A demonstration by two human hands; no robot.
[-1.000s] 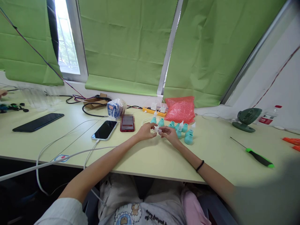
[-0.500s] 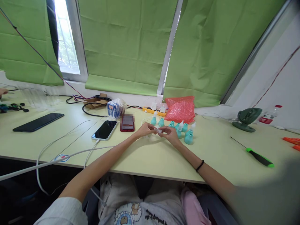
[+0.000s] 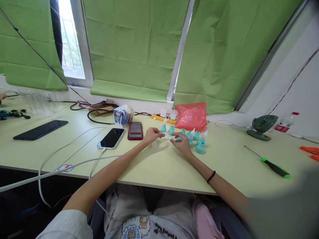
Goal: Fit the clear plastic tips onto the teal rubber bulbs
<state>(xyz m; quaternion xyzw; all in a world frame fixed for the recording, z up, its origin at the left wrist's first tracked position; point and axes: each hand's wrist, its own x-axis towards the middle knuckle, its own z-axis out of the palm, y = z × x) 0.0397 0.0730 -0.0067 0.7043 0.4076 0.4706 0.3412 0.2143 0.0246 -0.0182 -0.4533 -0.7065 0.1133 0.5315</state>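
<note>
Small white pieces (image 3: pixel 166 136) lie on the table between my hands. My left hand (image 3: pixel 152 136) is over their left side, thumb and fingertips closed together; what they hold, if anything, is too small to make out. To their right, my right hand (image 3: pixel 181 142) has its thumb and forefinger apart, with nothing visible between them. Several teal bulb-shaped pieces (image 3: pixel 200 147) stand behind and right of my right hand, some with clear pointed tips. Small clear pieces (image 3: pixel 155 144) lie just below my left hand.
Left of my hands are a red-cased phone (image 3: pixel 135 131), a white phone (image 3: pixel 111 138) on a cable and a black tablet (image 3: pixel 41 129). A red bubble-wrap pouch (image 3: pixel 191 116) lies behind. To the right are a screwdriver (image 3: pixel 274 166) and a green fan (image 3: pixel 263 126).
My hands have moved apart, the left one slightly left and up. The white piece held between them is no longer there, and white pieces on the table now show in the gap.
</note>
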